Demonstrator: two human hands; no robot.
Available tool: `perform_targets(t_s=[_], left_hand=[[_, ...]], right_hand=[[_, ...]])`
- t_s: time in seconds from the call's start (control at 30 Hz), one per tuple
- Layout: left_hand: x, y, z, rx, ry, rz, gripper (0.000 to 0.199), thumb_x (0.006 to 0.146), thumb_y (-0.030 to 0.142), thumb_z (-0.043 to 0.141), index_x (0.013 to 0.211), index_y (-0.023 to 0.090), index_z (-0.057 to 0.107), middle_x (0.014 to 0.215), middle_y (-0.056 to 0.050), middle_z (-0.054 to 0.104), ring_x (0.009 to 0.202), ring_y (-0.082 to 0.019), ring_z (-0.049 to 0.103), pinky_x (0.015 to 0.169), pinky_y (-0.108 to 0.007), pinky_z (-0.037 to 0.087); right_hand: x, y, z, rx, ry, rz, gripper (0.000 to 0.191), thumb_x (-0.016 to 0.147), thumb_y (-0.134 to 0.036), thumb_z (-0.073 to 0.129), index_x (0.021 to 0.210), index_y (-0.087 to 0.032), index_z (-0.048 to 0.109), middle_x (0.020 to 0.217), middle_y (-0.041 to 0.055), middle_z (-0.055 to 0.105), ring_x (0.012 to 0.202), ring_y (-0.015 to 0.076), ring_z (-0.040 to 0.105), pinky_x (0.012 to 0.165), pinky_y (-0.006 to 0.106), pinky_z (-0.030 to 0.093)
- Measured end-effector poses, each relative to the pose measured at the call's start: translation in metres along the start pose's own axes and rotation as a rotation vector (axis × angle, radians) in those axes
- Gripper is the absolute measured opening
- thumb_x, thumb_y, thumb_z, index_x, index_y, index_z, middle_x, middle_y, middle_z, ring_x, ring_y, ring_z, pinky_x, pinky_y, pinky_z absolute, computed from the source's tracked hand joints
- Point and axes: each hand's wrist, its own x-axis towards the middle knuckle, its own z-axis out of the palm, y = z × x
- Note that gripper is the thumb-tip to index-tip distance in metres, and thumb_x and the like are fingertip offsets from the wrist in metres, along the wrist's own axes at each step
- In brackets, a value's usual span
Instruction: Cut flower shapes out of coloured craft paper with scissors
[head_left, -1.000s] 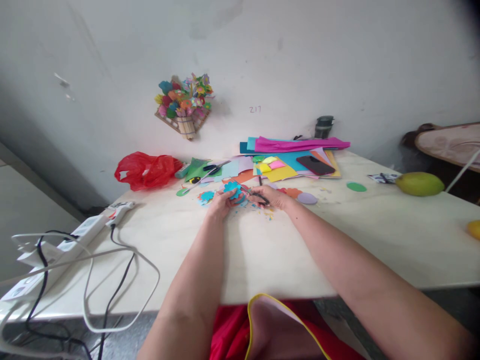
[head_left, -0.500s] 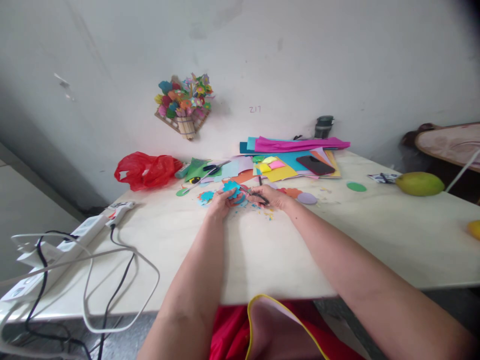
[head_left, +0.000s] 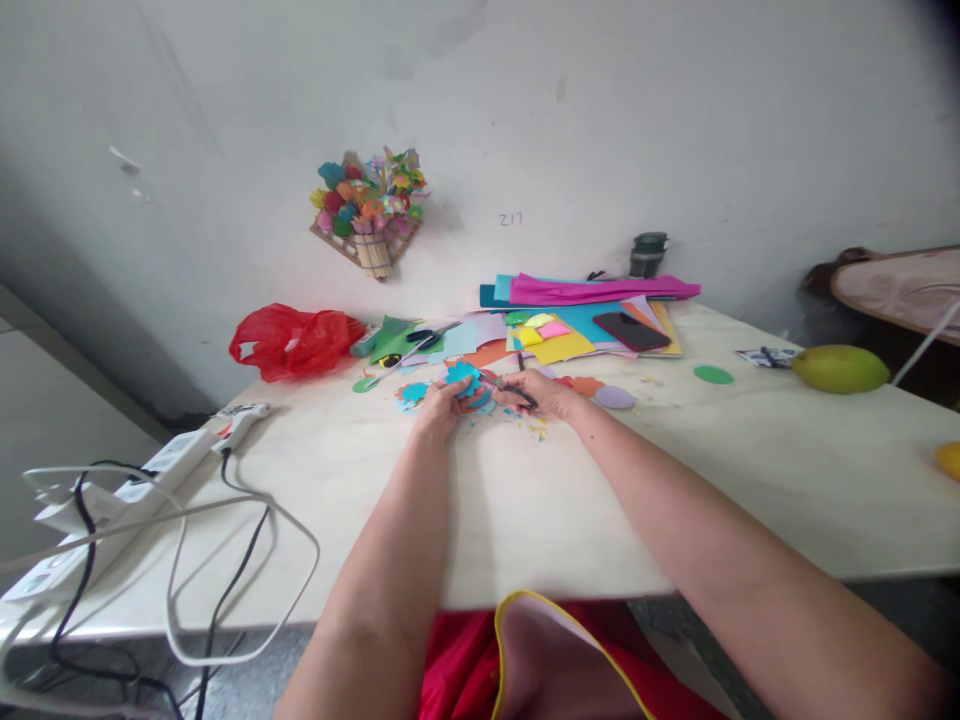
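Observation:
My left hand (head_left: 442,405) pinches a blue paper flower (head_left: 462,376) with a scalloped edge. In my right hand (head_left: 546,393) is a pair of scissors (head_left: 517,392), its blades pointing left at the flower's right edge. Whether the blades are touching the paper is too small to tell. Another blue scalloped piece (head_left: 413,392) lies just left of my left hand. To the right of my right hand are an orange scalloped piece (head_left: 586,385) and a lilac paper oval (head_left: 615,397). Tiny paper scraps (head_left: 537,430) are scattered below the hands.
Behind my hands lie coloured sheets (head_left: 570,347), a phone (head_left: 631,331) and dark-handled scissors (head_left: 424,338). A red plastic bag (head_left: 296,342) sits at the back left. A power strip (head_left: 161,465) with cables occupies the left edge. A yellow-green fruit (head_left: 840,368) rests at right.

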Motion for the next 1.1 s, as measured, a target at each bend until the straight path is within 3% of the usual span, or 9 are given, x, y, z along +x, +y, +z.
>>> perform_targets(t_s=[0.53, 0.7, 1.1], left_hand=[[0.004, -0.001, -0.004, 0.041, 0.027, 0.036, 0.037, 0.055, 0.026, 0.094, 0.076, 0.015, 0.066, 0.071, -0.004, 0.073, 0.063, -0.02, 0.072, 0.072, -0.035, 0.061], [0.001, 0.0, -0.002, 0.051, 0.047, 0.042, 0.037, 0.053, 0.025, 0.095, 0.074, 0.015, 0.067, 0.07, -0.003, 0.072, 0.061, -0.018, 0.07, 0.071, -0.034, 0.061], [0.001, 0.0, -0.001, 0.04, 0.039, 0.03, 0.035, 0.054, 0.024, 0.094, 0.074, 0.016, 0.066, 0.071, -0.002, 0.073, 0.064, -0.019, 0.072, 0.074, -0.035, 0.062]], right_hand=[[-0.008, -0.002, -0.002, -0.138, 0.036, 0.011, 0.035, 0.077, -0.045, 0.073, 0.066, -0.018, 0.054, 0.045, -0.0048, 0.05, 0.035, 0.006, 0.038, 0.033, 0.019, 0.027], [-0.011, -0.005, 0.0, -0.234, 0.045, 0.009, 0.037, 0.074, -0.047, 0.074, 0.065, -0.017, 0.053, 0.045, -0.0042, 0.05, 0.035, 0.006, 0.039, 0.033, 0.019, 0.022], [-0.014, -0.007, 0.003, -0.217, 0.09, 0.002, 0.038, 0.072, -0.047, 0.077, 0.066, -0.017, 0.054, 0.049, -0.0033, 0.053, 0.04, 0.0068, 0.045, 0.036, 0.019, 0.027]])
